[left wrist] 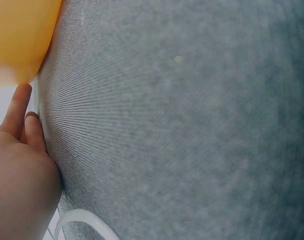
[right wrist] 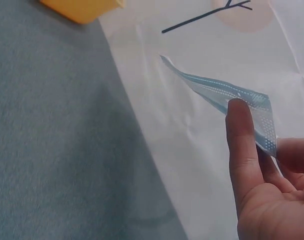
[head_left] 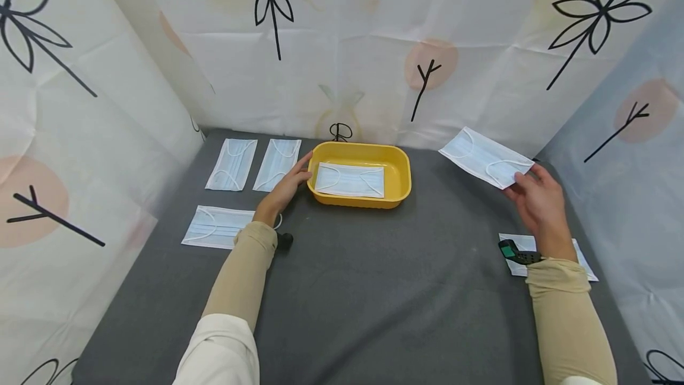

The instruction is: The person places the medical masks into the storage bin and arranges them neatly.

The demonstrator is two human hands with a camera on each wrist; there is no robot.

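Note:
My right hand (head_left: 538, 202) pinches a light blue face mask (head_left: 483, 156) by its near right end, raised above the table at the right. Seen from the right wrist, the mask (right wrist: 227, 95) is edge-on between thumb and fingers. At the back centre stands a yellow tray (head_left: 396, 174) with another face mask (head_left: 350, 180) lying flat in it. My left hand (head_left: 283, 192) rests against the tray's left side, and in the left wrist view its extended fingers (left wrist: 17, 107) meet the yellow wall (left wrist: 24, 35).
Two masks lie lengthwise at the back left, one left (head_left: 232, 164) and one right (head_left: 278, 162). A third mask (head_left: 216, 227) lies partly under my left forearm. Beneath my right wrist is another mask (head_left: 517, 242). White patterned cloth (head_left: 352, 52) walls the grey table (head_left: 374, 290).

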